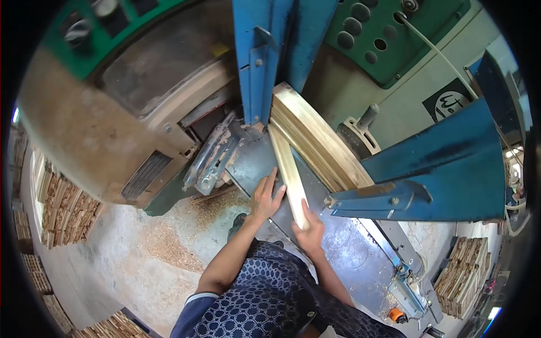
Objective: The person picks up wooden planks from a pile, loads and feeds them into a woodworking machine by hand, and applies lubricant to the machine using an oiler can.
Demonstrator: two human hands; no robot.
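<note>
A pale wooden strip [290,174] lies slantwise on the grey metal machine table [349,248], its far end by the foot of a blue upright guide. My right hand [310,230] grips the strip's near end, thumb along its right side. To the left of the strip, my left hand [266,197] has its fingers stretched out over the table's edge; whether its thumb touches the strip I cannot tell. Beyond the strip, a stack of similar wooden strips [318,141] stands between the blue upright guide [258,73] and a blue guide plate [434,169] at the right.
Machine housing [84,129] and a metal clamp-like part [213,158] flank the table on the left. A green control panel [389,39] is behind. Sawdust [174,242] covers part of the floor. Wood stacks stand at left [67,208] and right [462,276].
</note>
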